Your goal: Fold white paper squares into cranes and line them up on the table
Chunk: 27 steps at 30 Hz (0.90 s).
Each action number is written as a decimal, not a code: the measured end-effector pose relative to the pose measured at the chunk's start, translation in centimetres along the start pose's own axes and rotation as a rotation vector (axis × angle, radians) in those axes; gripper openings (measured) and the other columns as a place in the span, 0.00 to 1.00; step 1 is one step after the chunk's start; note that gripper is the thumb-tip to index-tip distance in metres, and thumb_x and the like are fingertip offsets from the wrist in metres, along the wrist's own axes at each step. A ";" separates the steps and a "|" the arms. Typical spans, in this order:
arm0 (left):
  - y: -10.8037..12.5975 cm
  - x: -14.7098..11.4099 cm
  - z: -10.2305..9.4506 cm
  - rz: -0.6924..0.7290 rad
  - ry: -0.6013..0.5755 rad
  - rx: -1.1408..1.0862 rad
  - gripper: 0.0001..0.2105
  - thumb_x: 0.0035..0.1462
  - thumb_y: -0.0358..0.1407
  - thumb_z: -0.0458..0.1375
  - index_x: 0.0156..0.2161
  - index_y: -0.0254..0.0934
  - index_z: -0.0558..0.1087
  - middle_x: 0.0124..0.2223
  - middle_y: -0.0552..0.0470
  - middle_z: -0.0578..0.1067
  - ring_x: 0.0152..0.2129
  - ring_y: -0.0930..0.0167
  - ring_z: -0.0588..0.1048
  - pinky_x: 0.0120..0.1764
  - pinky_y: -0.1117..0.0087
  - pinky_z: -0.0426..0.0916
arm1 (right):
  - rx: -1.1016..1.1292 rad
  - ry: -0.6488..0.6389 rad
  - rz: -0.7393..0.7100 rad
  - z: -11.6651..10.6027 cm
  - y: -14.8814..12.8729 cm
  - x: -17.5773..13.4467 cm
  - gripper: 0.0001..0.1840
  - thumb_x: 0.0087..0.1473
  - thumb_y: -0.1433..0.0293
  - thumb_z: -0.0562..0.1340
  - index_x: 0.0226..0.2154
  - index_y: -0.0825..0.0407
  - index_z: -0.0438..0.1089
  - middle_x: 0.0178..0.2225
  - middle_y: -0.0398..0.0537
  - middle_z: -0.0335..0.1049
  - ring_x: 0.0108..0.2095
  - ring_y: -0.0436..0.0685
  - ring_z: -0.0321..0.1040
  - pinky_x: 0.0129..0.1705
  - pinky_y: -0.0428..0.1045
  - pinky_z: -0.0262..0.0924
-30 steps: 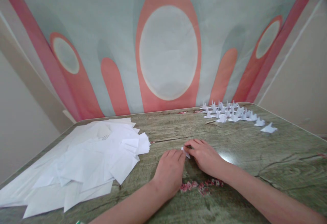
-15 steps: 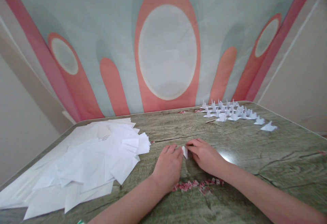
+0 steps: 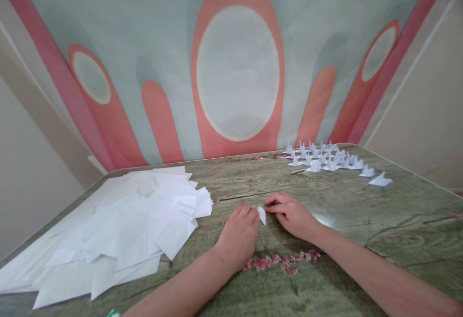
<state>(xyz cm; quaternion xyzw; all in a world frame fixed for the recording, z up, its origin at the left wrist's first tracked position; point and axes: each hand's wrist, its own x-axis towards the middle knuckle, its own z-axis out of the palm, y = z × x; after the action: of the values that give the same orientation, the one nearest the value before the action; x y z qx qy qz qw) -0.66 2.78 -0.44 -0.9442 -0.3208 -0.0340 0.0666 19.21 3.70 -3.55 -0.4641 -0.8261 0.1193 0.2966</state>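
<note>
Between my hands is a small folded piece of white paper [image 3: 262, 215], with its pointed end toward me. My left hand [image 3: 238, 232] has its fingers closed on the left side of this paper, just above the tabletop. Part of the paper is hidden behind those fingers. My right hand [image 3: 291, 214] is just right of the paper, thumb and fingers parted, the fingertips close to its upper right edge. Whether they touch it I cannot tell.
A wide, loose pile of white paper sheets [image 3: 119, 230] covers the table's left side. Several folded white paper cranes [image 3: 331, 162] stand in a group at the back right. The wood-patterned table [image 3: 361, 278] meets a printed backdrop [image 3: 173, 27] at the rear.
My right hand has drawn slightly away from the folded paper and its fingers have spread. More of the paper's face shows now. My left hand stays in nearly the same place.
</note>
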 end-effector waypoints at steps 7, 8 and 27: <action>0.1 0.0 -0.1 0.000 -0.017 0.016 0.17 0.55 0.26 0.46 0.50 0.27 0.64 0.47 0.42 0.69 0.47 0.62 0.63 0.50 0.62 0.58 | 0.164 0.037 0.080 0.3 -0.1 0.2 0.23 0.43 0.85 0.52 0.33 0.48 0.75 0.36 0.46 0.69 0.40 0.54 0.64 0.45 0.51 0.58; 0.1 0.0 -0.1 -0.001 -0.016 0.019 0.17 0.55 0.26 0.46 0.50 0.27 0.64 0.47 0.41 0.69 0.47 0.62 0.63 0.50 0.62 0.57 | 0.185 0.036 0.088 0.3 -0.1 0.3 0.24 0.43 0.85 0.52 0.33 0.48 0.75 0.36 0.46 0.69 0.40 0.54 0.64 0.45 0.51 0.58; 0.0 0.1 -0.3 -0.013 -0.008 -0.039 0.15 0.55 0.26 0.46 0.48 0.30 0.64 0.45 0.43 0.68 0.45 0.64 0.64 0.49 0.62 0.59 | 0.075 -0.038 -0.048 0.2 -1.8 0.1 0.16 0.48 0.79 0.57 0.40 0.50 0.71 0.38 0.49 0.67 0.40 0.56 0.62 0.44 0.53 0.56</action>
<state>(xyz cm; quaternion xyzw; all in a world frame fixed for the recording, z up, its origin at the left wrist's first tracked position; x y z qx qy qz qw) -0.55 2.79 -0.16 -0.9433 -0.3265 -0.0370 0.0465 17.83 2.83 -2.83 -0.4306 -0.8373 0.1519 0.3007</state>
